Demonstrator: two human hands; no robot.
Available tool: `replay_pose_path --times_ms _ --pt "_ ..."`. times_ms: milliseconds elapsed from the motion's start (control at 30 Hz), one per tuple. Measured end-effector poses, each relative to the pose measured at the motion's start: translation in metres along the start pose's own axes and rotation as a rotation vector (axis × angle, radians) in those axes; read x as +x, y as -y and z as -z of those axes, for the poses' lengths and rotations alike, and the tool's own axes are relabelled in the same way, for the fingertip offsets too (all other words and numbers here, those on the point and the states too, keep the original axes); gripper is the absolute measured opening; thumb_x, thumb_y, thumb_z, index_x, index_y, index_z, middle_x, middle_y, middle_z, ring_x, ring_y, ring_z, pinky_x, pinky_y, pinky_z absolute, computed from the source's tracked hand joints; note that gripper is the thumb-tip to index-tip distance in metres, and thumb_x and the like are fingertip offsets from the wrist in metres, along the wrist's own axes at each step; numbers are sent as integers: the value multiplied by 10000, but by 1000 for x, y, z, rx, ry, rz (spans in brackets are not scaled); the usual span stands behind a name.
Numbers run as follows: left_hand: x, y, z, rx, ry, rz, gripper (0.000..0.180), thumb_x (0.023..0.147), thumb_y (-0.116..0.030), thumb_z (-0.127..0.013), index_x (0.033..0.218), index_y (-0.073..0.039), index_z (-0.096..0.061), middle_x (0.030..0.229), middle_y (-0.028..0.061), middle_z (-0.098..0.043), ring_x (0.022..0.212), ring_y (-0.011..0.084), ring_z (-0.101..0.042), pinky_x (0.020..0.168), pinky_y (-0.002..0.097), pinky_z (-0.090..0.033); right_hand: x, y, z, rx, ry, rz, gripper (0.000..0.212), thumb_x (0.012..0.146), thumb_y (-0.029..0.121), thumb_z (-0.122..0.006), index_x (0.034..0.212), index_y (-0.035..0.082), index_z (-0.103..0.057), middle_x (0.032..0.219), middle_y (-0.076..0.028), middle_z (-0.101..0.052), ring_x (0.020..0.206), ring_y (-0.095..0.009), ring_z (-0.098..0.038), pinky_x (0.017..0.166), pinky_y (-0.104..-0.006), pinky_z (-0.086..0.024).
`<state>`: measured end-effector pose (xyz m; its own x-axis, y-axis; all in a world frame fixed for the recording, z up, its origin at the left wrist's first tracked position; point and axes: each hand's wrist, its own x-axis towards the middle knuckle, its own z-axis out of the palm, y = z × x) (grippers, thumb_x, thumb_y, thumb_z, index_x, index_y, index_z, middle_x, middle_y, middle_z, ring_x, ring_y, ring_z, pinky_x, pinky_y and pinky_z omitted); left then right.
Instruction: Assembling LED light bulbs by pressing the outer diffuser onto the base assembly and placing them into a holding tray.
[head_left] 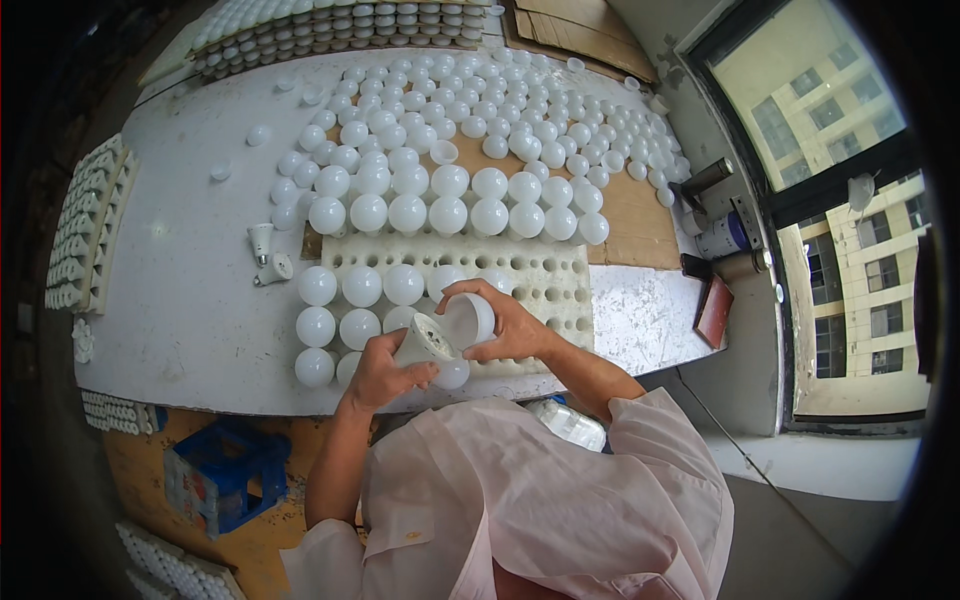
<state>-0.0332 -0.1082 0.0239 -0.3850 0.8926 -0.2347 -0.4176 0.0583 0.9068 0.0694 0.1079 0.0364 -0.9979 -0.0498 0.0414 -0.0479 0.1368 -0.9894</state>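
My left hand [382, 372] is closed round a white light bulb base [424, 342], tilted so its open top with a round inner board shows. In my right hand [512, 325] is a white dome bulb cover [467, 320], its hollow side turned toward the base. The two parts are close together; whether their rims touch I cannot tell. Under my hands lies a pale foam tray [550, 262] with rows of holes. Finished-looking round bulbs [362, 286] stand in its left part, and my hands hide some of them.
Many loose white domes [470, 125] cover cardboard beyond the tray. Two bulb bases [261, 242] lie left of it. Stacked trays of bulbs [340, 30] stand at the back, egg-crate trays [90, 225] at the left. A blue crate [228, 475] sits below the table; a window [855, 250] is right.
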Motion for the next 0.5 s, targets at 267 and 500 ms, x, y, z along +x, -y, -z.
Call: replay_pose_path --times_ms 267,500 --pt "-2 -1 4 260 23 55 355 702 -187 -795 915 53 -643 725 61 -641 585 97 -583 508 240 -463 6 27 -12 -492 266 -20 853 632 240 -814 1333 47 -368 1183 -174 -524 1082 -354 -544 912 -432 -457" --pt "-3 2 5 293 50 117 362 700 -167 -805 910 72 -634 741 80 -650 575 104 -598 500 237 -481 4 20 -23 -514 264 -6 816 625 224 -815 1298 24 -401 1192 -193 -500 1032 -371 -552 876 -434 -473"
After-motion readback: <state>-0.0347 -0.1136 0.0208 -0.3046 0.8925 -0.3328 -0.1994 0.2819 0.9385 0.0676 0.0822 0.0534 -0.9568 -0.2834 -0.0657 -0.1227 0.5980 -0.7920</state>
